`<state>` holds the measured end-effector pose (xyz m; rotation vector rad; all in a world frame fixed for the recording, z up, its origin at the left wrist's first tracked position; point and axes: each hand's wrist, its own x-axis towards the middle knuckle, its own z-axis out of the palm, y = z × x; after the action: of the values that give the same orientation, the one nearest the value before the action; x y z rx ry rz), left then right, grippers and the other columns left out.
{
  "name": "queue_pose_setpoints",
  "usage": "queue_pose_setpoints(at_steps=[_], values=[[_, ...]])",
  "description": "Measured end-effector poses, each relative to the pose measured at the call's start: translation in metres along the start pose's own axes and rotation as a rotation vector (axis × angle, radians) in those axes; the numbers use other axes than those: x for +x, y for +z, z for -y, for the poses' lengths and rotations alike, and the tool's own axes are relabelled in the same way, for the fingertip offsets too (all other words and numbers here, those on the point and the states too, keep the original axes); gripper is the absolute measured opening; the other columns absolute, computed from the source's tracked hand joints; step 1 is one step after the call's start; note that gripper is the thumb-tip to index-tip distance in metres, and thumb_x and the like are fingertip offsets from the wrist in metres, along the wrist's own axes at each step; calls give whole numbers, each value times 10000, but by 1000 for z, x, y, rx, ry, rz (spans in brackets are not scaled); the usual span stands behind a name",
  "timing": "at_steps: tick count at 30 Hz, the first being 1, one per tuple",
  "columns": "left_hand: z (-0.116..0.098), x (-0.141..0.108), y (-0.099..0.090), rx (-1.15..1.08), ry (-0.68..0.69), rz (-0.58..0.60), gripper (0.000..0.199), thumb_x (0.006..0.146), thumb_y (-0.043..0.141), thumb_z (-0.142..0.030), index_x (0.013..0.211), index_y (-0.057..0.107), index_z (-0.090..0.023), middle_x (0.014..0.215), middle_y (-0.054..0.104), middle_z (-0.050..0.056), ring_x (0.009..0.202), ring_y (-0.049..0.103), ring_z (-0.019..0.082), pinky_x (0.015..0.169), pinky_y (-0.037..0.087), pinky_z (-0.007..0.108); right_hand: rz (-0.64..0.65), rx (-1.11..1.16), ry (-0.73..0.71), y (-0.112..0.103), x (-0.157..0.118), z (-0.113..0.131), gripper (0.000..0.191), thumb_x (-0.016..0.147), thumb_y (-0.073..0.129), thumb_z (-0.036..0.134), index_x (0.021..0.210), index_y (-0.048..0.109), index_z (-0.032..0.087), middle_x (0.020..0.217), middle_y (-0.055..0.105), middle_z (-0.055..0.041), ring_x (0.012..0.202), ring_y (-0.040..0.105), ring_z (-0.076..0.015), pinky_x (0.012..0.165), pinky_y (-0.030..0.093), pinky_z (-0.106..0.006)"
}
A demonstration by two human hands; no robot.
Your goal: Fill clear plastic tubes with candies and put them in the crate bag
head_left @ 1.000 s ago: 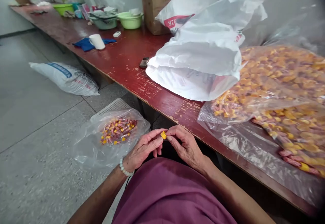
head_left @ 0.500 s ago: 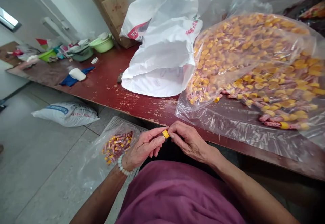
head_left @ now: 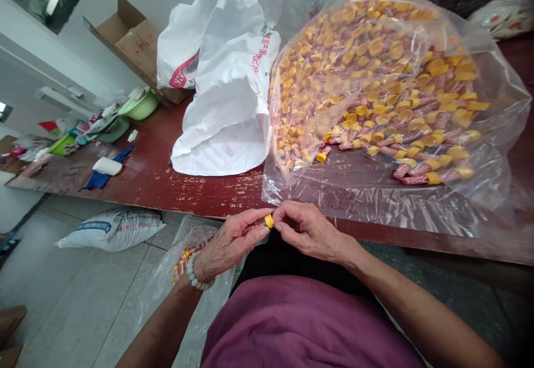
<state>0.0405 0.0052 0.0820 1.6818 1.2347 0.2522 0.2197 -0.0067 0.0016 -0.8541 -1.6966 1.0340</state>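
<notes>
My left hand [head_left: 227, 243] and my right hand [head_left: 311, 231] meet just below the table's front edge, over my lap. Between their fingertips they pinch one small red patterned tube with a yellow cap [head_left: 268, 221]. The left fingers hold the tube's body, the right fingers sit at the yellow cap end. A bead bracelet [head_left: 195, 276] circles my left wrist. On the red table [head_left: 167, 181] lies a large clear plastic bag [head_left: 387, 101] with several of the same yellow-capped tubes spilling from its mouth.
A smaller clear bag of tubes [head_left: 183, 265] rests on a white basket on the floor under my left hand. A white plastic bag [head_left: 229, 106], a cardboard box [head_left: 129, 39], green bowls [head_left: 139, 106] and a white cup [head_left: 107, 166] stand on the table. A white sack [head_left: 112, 227] lies on the floor.
The view has swung right, bringing the big bag of tubes to the centre. Both hands stay together on the yellow-capped tube; more of its red body now shows at the left fingers.
</notes>
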Motion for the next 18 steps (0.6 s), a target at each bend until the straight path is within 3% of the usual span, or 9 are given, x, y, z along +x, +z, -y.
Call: queue_pose_setpoints(at_steps=[6, 9, 12, 15, 18], values=[[-8, 19, 4, -61, -11, 53, 501, 829, 574, -324, 1303, 533, -167, 774, 612, 28, 566, 413, 95, 486, 326, 191, -118, -73, -2, -12, 0, -8, 74, 757, 466, 142, 710, 494, 191, 632, 474, 37, 571, 398, -85, 564, 329, -214], [-8, 40, 11, -83, -16, 86, 533, 820, 587, -342, 1315, 518, -159, 680, 567, 7, 552, 408, 93, 472, 308, 188, -148, -117, 46, -26, -1, -17, 82, 762, 469, 148, 697, 502, 185, 623, 478, 38, 568, 403, -82, 560, 328, -210], [-5, 66, 20, -201, -33, 195, 532, 805, 608, -386, 1283, 539, -165, 579, 468, -37, 471, 340, 59, 423, 256, 175, -197, -150, 123, -40, -6, -27, 86, 770, 475, 159, 697, 517, 178, 618, 486, 37, 571, 412, -82, 551, 325, -207], [0, 86, 26, -404, -128, 345, 478, 791, 633, -398, 1201, 576, -158, 592, 404, -60, 392, 227, 6, 356, 128, 156, -218, -131, 180, -50, -14, -35, 79, 768, 481, 159, 701, 518, 175, 622, 482, 39, 572, 409, -79, 542, 317, -202], [4, 98, 22, -570, -241, 380, 391, 792, 640, -366, 1110, 603, -141, 670, 443, -37, 365, 208, -23, 321, 63, 142, -282, -61, 242, -62, -23, -37, 79, 779, 471, 165, 708, 499, 182, 618, 452, 49, 562, 399, -77, 537, 314, -201]])
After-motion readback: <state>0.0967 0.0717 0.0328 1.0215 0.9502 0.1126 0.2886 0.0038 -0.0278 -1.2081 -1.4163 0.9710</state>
